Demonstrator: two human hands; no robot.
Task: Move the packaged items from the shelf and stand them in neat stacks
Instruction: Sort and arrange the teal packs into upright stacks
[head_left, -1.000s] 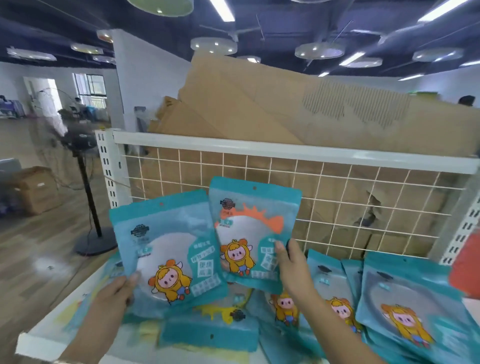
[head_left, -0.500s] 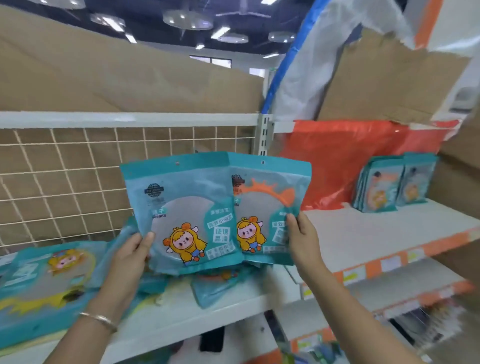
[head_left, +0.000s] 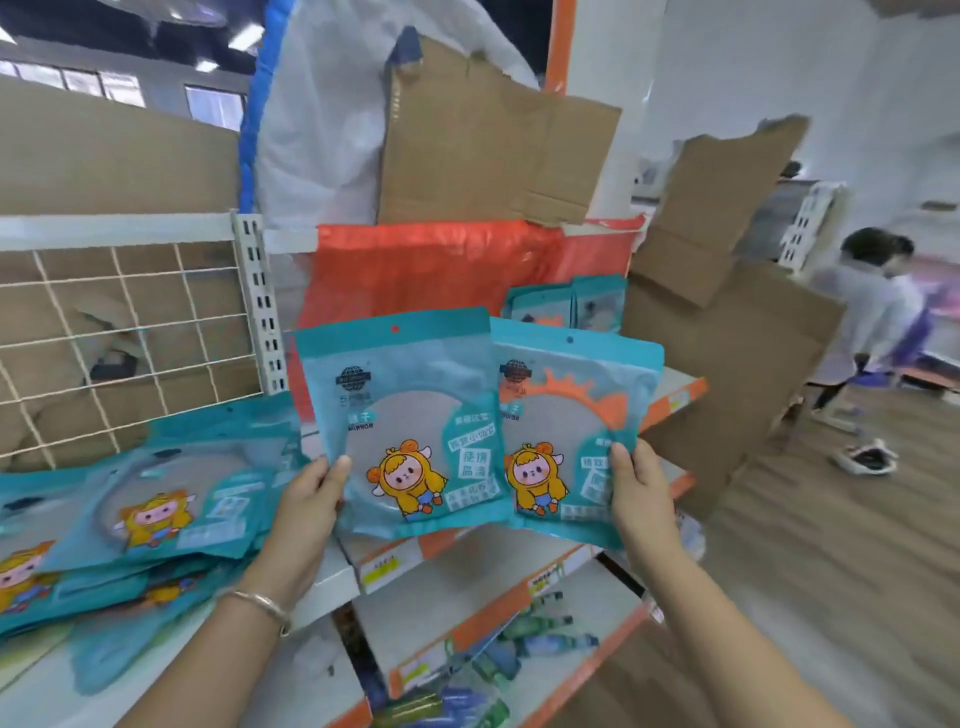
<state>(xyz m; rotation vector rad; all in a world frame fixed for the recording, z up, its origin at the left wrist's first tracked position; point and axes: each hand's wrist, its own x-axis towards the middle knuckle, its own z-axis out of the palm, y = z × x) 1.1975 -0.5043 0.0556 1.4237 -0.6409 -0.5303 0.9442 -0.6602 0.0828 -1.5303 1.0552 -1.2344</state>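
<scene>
- Your left hand (head_left: 311, 488) pinches one teal packet (head_left: 400, 415) by its lower left edge.
- Your right hand (head_left: 636, 483) grips a second packet (head_left: 571, 415), overlapping the first, upright above the shelf (head_left: 322, 582).
- Standing stacks (head_left: 566, 304) wait behind.

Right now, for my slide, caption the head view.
Left hand holds the left packet, right hand the right packet, by the shelf.

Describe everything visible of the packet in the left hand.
The teal packet is a glossy plastic pouch with a clear window over a round grey disc, a hole in its top band, the word MIRROR and a cartoon figure in a yellow hood. Held upright, front to the camera. The left hand pinches its lower left edge; its right edge overlaps the second packet, held by the right hand.
</scene>
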